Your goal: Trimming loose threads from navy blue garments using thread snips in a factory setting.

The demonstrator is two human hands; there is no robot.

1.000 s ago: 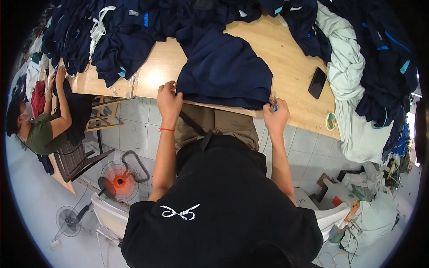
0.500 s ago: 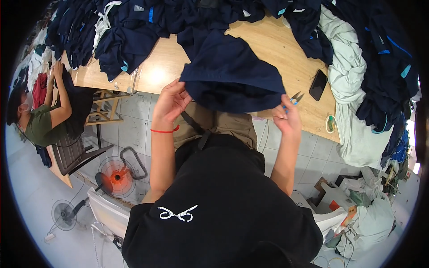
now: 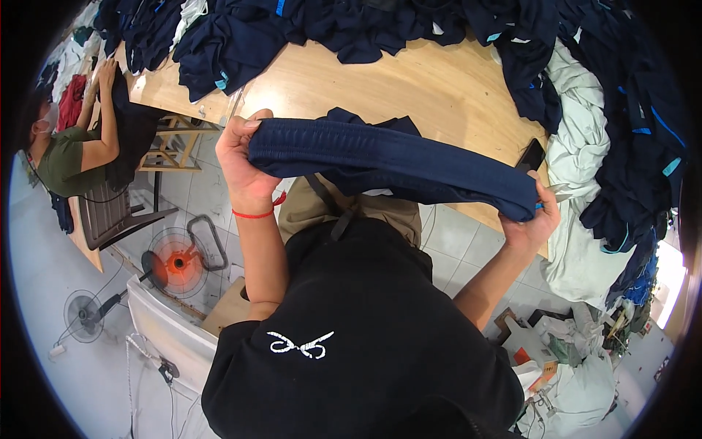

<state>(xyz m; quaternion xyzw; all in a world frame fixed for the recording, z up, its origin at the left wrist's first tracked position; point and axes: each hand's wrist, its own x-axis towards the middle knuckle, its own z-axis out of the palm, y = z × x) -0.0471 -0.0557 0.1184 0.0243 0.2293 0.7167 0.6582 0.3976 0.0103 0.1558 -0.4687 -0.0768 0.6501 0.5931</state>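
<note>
A navy garment [image 3: 395, 157] with a gathered elastic waistband is stretched wide between my two hands, above my lap and the table's near edge. My left hand [image 3: 245, 164] grips one end of the band, thumb on top. At the opposite end, my right hand [image 3: 532, 219] is closed on the band. Small thread snips [image 3: 561, 193] also sit in the right hand; a pointed blade and a bit of blue show, while the fingers and cloth hide the rest. The body of the garment hangs folded behind the band.
The wooden table [image 3: 439, 88] carries piles of navy garments [image 3: 351, 29] along its far side. Pale green cloth [image 3: 578, 146] drapes over its right end beside a black phone [image 3: 531, 155]. On the left sit a co-worker [image 3: 73, 154] and an orange-centred fan [image 3: 178, 262].
My hands have moved apart, pulling the waistband from a slack opening into a long, taut strip. The right hand went right and down; the left went left. The band now partly faces me.
</note>
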